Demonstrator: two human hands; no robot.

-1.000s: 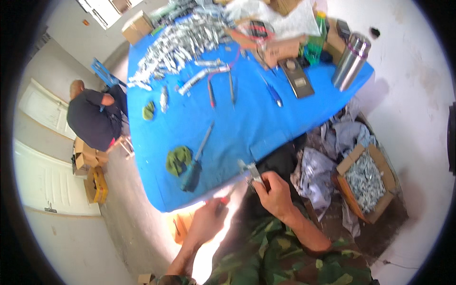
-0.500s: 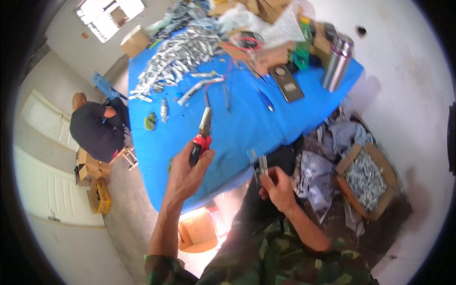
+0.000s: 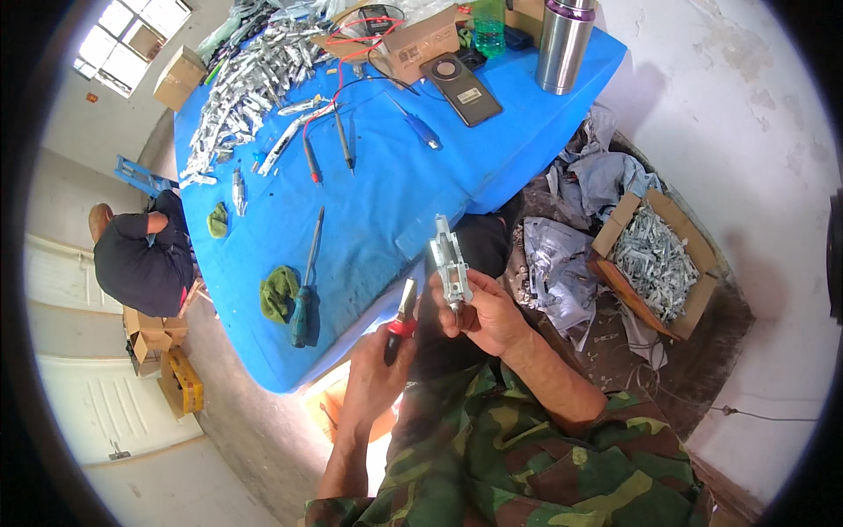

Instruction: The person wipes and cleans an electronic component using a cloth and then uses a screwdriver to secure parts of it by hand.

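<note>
My left hand (image 3: 376, 379) is closed round a pair of pliers (image 3: 407, 303) with red and black handles, jaws pointing up. To its right, my right hand (image 3: 488, 314) grips a silvery, frame-like metal part (image 3: 450, 268) by its lower end and holds it upright over my lap. The plier jaws are close to this part but apart from it. On the blue-covered table (image 3: 369, 237) just beyond lie a screwdriver (image 3: 304, 303) with a teal handle and a green cloth (image 3: 279, 294).
A heap of silvery metal parts (image 3: 241, 101) covers the table's far left. A phone (image 3: 461, 86), a blue screwdriver (image 3: 420, 129), red and black test probes (image 3: 343, 139) and a steel flask (image 3: 565, 46) lie or stand farther back. A carton (image 3: 700, 303) of metal strips stands at right. Another person (image 3: 140, 255) sits at left.
My left hand with the pliers has come down and right, off the table. My right hand has raised the metal part and turned it. The view has shifted, uncovering the teal screwdriver.
</note>
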